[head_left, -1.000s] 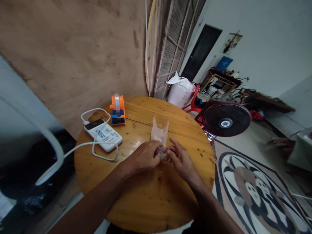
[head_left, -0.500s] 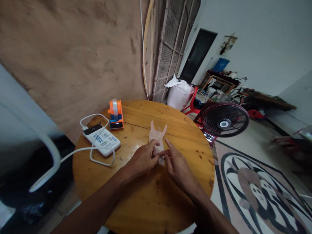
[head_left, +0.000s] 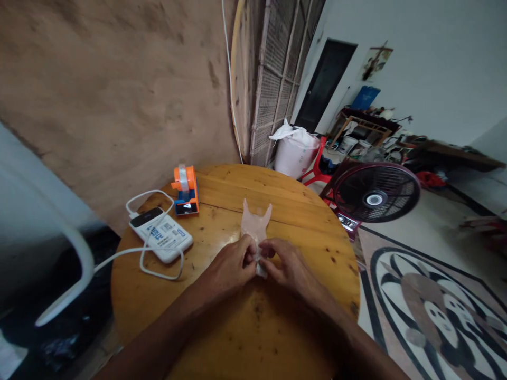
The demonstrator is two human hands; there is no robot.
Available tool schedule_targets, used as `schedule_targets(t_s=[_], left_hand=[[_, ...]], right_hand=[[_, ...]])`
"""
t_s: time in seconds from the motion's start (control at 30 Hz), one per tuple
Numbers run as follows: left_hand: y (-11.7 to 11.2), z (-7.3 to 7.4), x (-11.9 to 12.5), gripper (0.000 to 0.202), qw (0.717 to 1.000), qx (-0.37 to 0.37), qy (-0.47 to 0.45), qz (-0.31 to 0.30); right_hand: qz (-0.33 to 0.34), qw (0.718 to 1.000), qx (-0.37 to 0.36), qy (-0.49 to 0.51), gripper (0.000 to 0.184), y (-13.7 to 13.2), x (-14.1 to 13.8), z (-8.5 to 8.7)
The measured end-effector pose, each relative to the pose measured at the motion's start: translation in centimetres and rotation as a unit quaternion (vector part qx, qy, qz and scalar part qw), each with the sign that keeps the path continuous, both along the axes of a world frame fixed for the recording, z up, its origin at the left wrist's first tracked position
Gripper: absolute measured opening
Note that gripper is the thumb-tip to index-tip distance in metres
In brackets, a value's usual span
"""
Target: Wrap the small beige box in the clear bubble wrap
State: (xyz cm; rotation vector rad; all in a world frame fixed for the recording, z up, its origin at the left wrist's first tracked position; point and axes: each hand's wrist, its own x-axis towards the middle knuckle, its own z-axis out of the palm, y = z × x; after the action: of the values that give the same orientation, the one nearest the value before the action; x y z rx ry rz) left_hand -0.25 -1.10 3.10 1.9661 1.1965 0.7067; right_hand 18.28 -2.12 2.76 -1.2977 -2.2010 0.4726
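Head view: the left hand (head_left: 232, 266) and right hand (head_left: 287, 266) meet at the middle of a round wooden table (head_left: 237, 338), the fingers of both pinching the near end of a thin pinkish bag (head_left: 255, 224) whose two handles point away from the person. To the left lie a white power bank (head_left: 160, 235) with a looped white cable (head_left: 158, 272) and, beyond it, an orange tape dispenser (head_left: 184, 190). On the floor past the table's right edge stand a dark fan (head_left: 375, 198) and a tied white sack (head_left: 295, 150).
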Motion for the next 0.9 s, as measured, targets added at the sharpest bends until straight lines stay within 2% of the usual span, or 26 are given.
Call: schedule_targets(t_s=[0.13, 0.3, 0.37, 0.47, 0.57, 0.63, 0.73, 0.9], left_hand=[[0.0, 0.0, 0.0, 0.002, 1.0, 0.001, 0.0, -0.006], [-0.4, 0.5, 0.0, 0.003, 1.0, -0.001, -0.01, 0.006], [-0.4, 1.0, -0.1, 0.007, 0.999, 0.004, -0.008, 0.04], [0.2, 1.7, -0.3, 0.019, 0.992, 0.028, 0.005, 0.124], [1.5, 1.6, -0.2, 0.036, 0.985, 0.035, 0.039, 0.167], [2.6, 1.2, 0.2, 0.037, 0.984, 0.047, 0.056, 0.162], [4.1, 0.4, 1.2, 0.027, 0.987, 0.062, 0.051, 0.14], [4.8, -0.4, 2.9, 0.032, 0.989, 0.083, 0.039, 0.117]], right_hand=[[0.026, 0.999, 0.007, -0.028, 0.017, 0.1, -0.2, 0.8], [0.013, 0.999, 0.014, -0.047, 0.016, -0.3, -0.6, 0.6], [0.014, 0.999, 0.022, -0.042, 0.017, -0.3, -0.5, 0.4], [0.014, 0.999, 0.032, -0.041, 0.018, -0.3, -0.4, 0.4], [0.02, 0.998, 0.036, -0.054, 0.017, -0.3, -0.4, 0.3], [0.023, 0.997, 0.041, -0.062, 0.018, -0.3, -0.4, 0.1], [0.023, 0.996, 0.045, -0.072, 0.018, -0.2, -0.4, -0.1], [0.025, 0.995, 0.052, -0.08, 0.016, -0.1, -0.3, -0.4]])
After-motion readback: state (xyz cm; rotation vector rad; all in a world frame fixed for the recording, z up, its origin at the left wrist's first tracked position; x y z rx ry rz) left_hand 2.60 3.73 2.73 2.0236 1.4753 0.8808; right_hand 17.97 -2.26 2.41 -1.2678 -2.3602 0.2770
